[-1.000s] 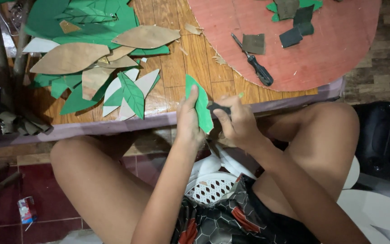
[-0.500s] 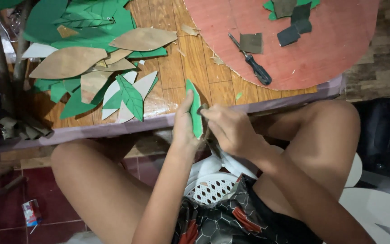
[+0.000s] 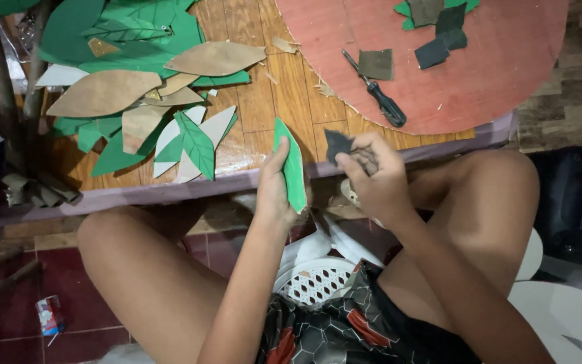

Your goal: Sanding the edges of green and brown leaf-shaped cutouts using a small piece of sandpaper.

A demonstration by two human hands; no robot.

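Our left hand is closed around the lower part of a green leaf cutout, thumb on one side and fingers behind, holding it upright on its edge just in front of the table edge. Our right hand sits at three o'clock from the leaf, near it but apart, with the fingers curled shut on a small dark piece of sandpaper (its upper corner sticks out toward the leaf).

On the wooden table, at ten o'clock from the left hand, lies a heap of leaf cutouts, some green, some brown, some pale, one with drawn veins. At one o'clock from the right hand a screwdriver with a black handle rests on a round reddish board, and further dark sandpaper scraps lie at the board's far edge. Below our hands a white plastic stool shows between the bare knees.
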